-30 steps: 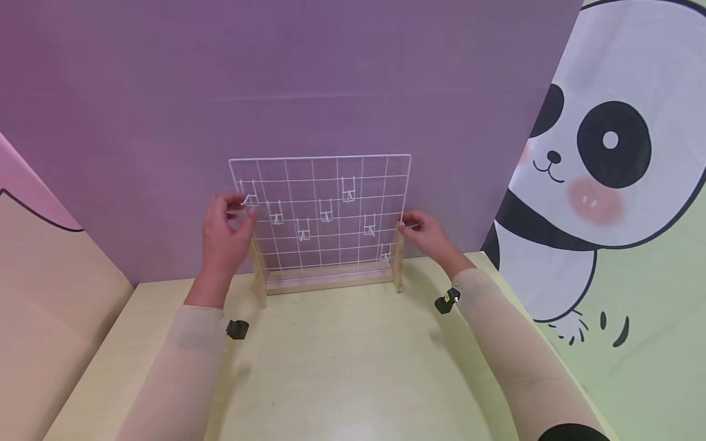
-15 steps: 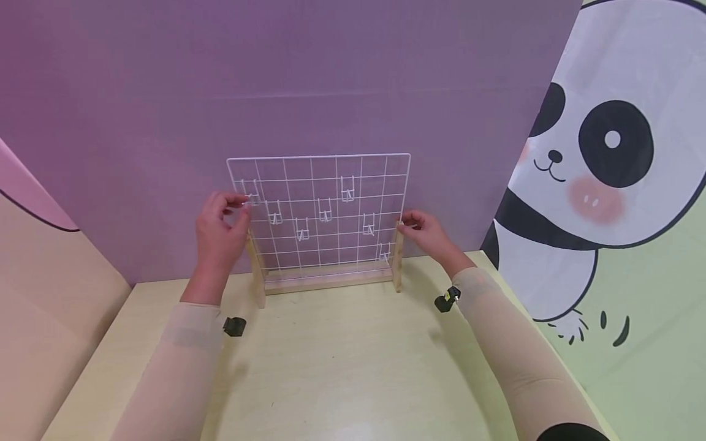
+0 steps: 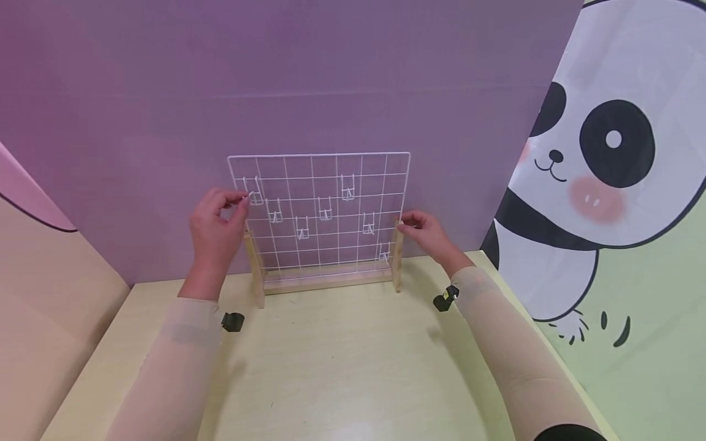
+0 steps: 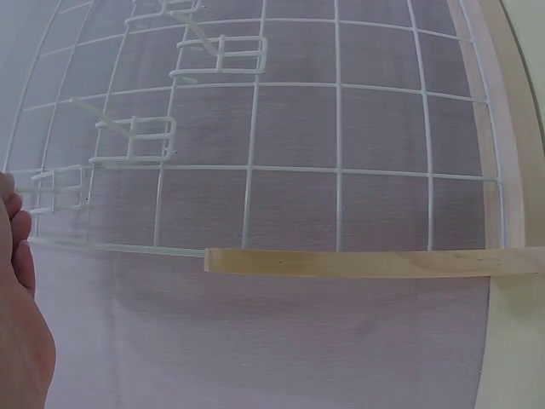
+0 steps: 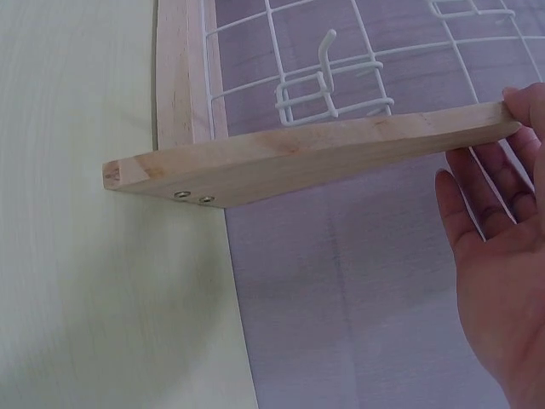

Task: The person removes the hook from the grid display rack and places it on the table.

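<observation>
At back of pale table (image 3: 342,367), against purple wall (image 3: 331,79): white wire grid (image 3: 322,211) upright in wooden stand (image 3: 325,278), small hooks facing person. Left hand (image 3: 214,236) at grid's left edge, thumb and forefinger pinching top-left hook (image 3: 252,191), likely to seat or shift it. Right hand (image 3: 427,233) steadies opposite side, fingertips curled on top of right wooden post (image 3: 397,257), forearm raised off table.

A pale wooden table (image 3: 342,367) carries a wire grid rack (image 3: 325,208) upright on its wooden base near the back edge
</observation>
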Tool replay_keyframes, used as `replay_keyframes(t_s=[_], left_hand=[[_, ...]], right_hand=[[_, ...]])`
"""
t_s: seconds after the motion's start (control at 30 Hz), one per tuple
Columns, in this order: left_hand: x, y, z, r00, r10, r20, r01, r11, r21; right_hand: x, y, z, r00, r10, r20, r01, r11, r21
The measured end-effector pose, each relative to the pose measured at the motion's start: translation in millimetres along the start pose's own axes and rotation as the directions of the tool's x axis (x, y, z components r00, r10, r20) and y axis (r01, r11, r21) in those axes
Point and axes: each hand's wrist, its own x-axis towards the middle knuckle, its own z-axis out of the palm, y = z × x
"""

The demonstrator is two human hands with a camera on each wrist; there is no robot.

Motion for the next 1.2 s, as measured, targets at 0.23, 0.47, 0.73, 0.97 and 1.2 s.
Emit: replay_keyframes(t_s=[0.23,0.47,0.73,0.97,1.2], left_hand=[[12.5,4.1,0.6,0.999,0.035,-0.025,-0.035,0.999,0.005],[15.3,12.7,-6.4,0.995,0.071,-0.072,-0.07,0.997,0.021],[1.9,13.5,-20.2,0.994,0.081,-0.075,-0.077,0.995,0.061],[-15.0,11.9,-29.0,0.996,0.078,-0.039,-0.074,0.993,0.089],[-26.2,10.4,-37.2,0.997,0.077,-0.02,-0.075,0.992,0.102]], right_hand=[[6,-2,-4,1.0,0.002,0.013,-0.002,1.0,0.016],[8,-5,-4,1.0,-0.004,0.026,0.004,1.0,0.028],[1,3,-4,0.999,0.02,0.037,-0.021,1.0,0.022],[-2,7,-3,0.999,0.032,0.031,-0.032,0.999,0.017],[-2,3,-1,1.0,0.013,0.029,-0.014,1.0,0.027]])
